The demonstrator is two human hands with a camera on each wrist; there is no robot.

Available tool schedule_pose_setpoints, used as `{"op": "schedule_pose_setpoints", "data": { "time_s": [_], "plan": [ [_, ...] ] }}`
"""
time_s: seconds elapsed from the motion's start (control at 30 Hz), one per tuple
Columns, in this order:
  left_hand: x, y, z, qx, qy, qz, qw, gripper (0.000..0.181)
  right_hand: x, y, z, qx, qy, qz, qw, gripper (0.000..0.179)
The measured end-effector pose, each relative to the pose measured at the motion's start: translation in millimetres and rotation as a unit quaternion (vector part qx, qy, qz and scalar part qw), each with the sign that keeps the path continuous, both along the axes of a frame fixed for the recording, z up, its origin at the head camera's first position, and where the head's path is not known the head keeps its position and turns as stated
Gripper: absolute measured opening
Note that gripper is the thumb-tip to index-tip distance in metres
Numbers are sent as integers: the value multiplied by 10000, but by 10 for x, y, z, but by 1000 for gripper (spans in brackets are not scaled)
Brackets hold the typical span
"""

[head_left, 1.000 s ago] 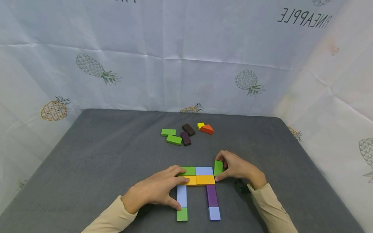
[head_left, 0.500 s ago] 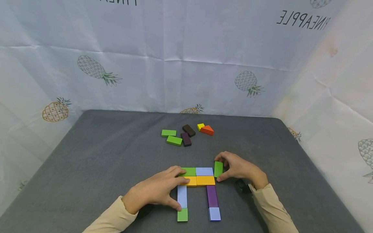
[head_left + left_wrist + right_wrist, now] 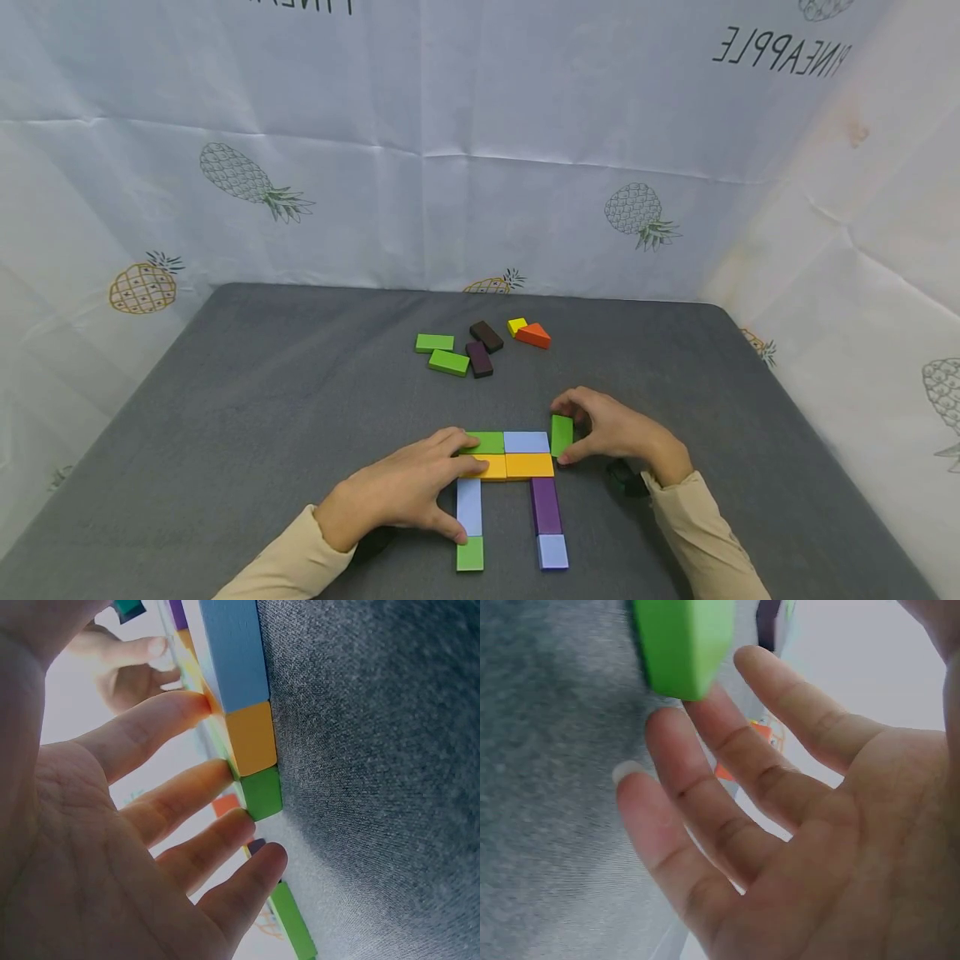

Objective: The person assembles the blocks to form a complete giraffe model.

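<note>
In the head view my left hand (image 3: 405, 479) lies palm down with fingers spread. Its fingertips touch the left green block (image 3: 489, 442) and left orange block (image 3: 491, 467) of a flat layout, and its thumb meets the low green block (image 3: 470, 554). My right hand (image 3: 622, 433) holds an upright-lying green block (image 3: 562, 436) by its ends, thumb near and fingers far. That block stands just right of the light blue block (image 3: 527, 442). In the right wrist view a fingertip touches the green block's end (image 3: 690, 652). Below run a light blue block (image 3: 468, 507) and a purple block (image 3: 546, 505).
Farther back lie green blocks (image 3: 448, 362), dark blocks (image 3: 480, 359), a yellow block (image 3: 517, 326) and an orange-red triangle (image 3: 533, 335). Everything rests on a grey table (image 3: 300, 375). A pineapple-printed cloth (image 3: 465, 167) hangs behind it.
The right thumb has shifted slightly right along the near end of the green block. The left hand and the other blocks keep their places; the whole view has dipped slightly.
</note>
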State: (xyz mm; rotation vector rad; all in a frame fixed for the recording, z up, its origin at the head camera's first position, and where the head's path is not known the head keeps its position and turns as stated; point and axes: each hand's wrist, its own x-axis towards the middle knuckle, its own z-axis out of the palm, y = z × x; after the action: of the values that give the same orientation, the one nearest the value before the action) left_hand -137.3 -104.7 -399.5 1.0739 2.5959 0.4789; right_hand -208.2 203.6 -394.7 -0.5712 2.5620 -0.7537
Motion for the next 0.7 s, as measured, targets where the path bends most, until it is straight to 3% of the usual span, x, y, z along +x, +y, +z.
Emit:
{"op": "schedule_pose_setpoints", "data": {
  "time_s": [0.3, 0.7],
  "plan": [
    [-3, -1, 3, -4, -45, -14, 10000, 74, -85, -85, 67, -234, 621, 333, 9972, 53],
    [-1, -2, -2, 30, 80, -52, 9999, 73, -320, -357, 83, -240, 971, 661, 9928, 42]
  ]
}}
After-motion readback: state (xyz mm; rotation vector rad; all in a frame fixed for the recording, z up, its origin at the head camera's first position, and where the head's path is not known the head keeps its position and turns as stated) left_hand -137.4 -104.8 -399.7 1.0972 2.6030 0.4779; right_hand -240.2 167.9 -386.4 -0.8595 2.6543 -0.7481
